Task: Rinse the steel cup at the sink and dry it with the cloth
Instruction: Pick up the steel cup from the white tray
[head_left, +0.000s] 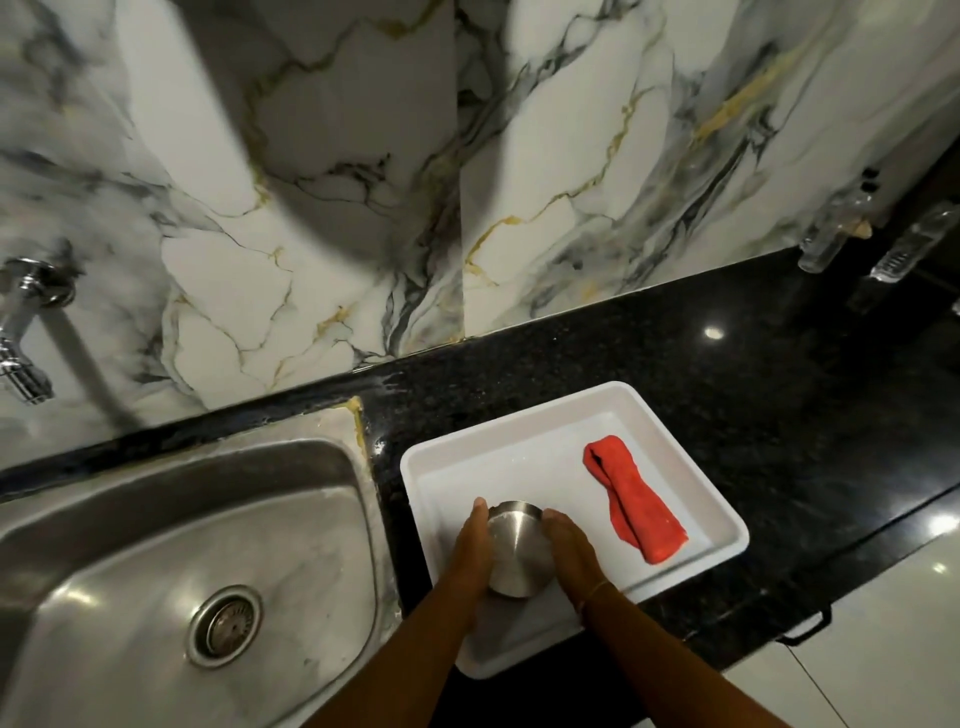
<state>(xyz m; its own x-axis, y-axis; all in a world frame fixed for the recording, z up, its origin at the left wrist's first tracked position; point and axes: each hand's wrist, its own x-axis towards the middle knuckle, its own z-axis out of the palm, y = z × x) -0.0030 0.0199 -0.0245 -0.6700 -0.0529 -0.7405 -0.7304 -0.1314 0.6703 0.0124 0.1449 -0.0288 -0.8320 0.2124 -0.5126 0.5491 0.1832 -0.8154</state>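
The steel cup (515, 550) lies bottom-up toward me over the left part of a white tray (519, 415). My left hand (471, 551) presses its left side and my right hand (569, 551) its right side, so both hands hold it between them. A folded red cloth (636, 501) lies in the tray's right half, apart from the hands. The steel sink (156, 571) with its round drain (224, 626) is to the left of the tray. A chrome tap (26, 332) juts from the wall at the far left.
The tray sits on a black granite counter (727, 364) against a marble-patterned wall. Two clear bottles (836, 228) stand at the back right corner. The counter's front edge runs diagonally at the right, with pale floor below it.
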